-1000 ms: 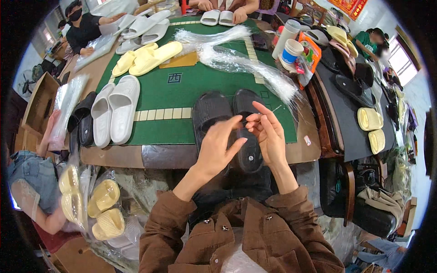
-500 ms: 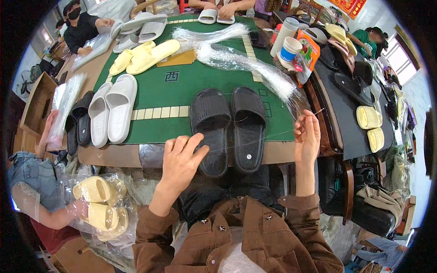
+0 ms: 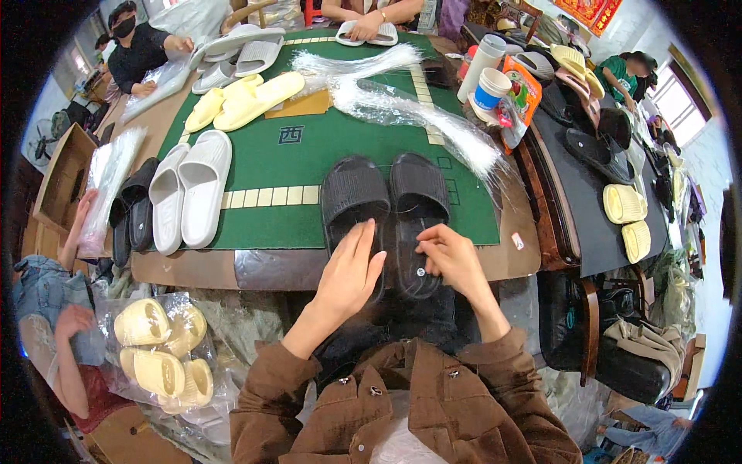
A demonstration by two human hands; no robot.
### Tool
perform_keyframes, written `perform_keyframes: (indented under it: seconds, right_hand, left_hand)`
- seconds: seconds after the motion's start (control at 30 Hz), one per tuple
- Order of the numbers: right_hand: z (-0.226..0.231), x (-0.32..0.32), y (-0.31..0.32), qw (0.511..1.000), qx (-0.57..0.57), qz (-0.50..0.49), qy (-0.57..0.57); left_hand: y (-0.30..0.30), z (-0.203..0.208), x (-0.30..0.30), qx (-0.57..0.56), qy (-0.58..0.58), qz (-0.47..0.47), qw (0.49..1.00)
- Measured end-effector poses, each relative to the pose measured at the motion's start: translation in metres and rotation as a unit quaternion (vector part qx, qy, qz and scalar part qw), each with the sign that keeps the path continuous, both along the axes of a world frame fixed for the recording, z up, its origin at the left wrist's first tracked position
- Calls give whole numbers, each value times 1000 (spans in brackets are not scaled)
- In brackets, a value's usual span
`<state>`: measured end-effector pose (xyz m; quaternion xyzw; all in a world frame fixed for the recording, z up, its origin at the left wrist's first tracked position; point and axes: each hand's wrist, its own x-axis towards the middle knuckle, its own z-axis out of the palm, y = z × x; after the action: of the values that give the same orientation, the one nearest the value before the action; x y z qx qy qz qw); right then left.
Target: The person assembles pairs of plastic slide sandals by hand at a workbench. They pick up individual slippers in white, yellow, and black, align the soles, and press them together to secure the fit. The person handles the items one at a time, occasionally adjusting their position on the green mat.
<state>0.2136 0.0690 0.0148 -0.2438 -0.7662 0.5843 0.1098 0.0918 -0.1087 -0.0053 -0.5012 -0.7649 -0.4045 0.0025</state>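
Note:
A pair of black slippers, the left slipper (image 3: 354,189) and the right slipper (image 3: 420,185), lies side by side at the table's near edge, toes away from me. My left hand (image 3: 348,274) rests over the left slipper's footbed, its fingers stretched out and nearly together. Above the right slipper's footbed, my right hand (image 3: 456,261) is closed in a pinch. What its fingertips hold is too fine to make out. Faint thin strands show near the straps. Beyond the slippers lies a bundle of thin clear strands (image 3: 464,139) in a plastic sleeve.
White slippers (image 3: 205,189) and black slippers (image 3: 141,205) stand on the left; yellow slippers (image 3: 259,100) lie farther back. Bagged yellow slippers (image 3: 158,371) are at lower left. A paper cup (image 3: 491,89) stands at right. Co-workers sit around the green-topped table (image 3: 263,166).
My right hand has come leftward from the table's right side to the right slipper. My left hand has moved right and straightened its fingers. The strand stretched between them no longer shows.

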Motion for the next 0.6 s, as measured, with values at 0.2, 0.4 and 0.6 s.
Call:
perform_keyframes:
  seconds: [0.2, 0.4, 0.6]
  right_hand:
    - [-22, -42, 3, 913, 402, -22, 62]
    - [-46, -75, 31, 879, 460, 28, -124]
    - [-68, -78, 40, 852, 522, 33, -29]
  left_hand:
    - [36, -8, -17, -56, 84, 31, 994]
    - [64, 24, -51, -264, -139, -25, 954]
    - [69, -1, -59, -257, -103, -39, 960]
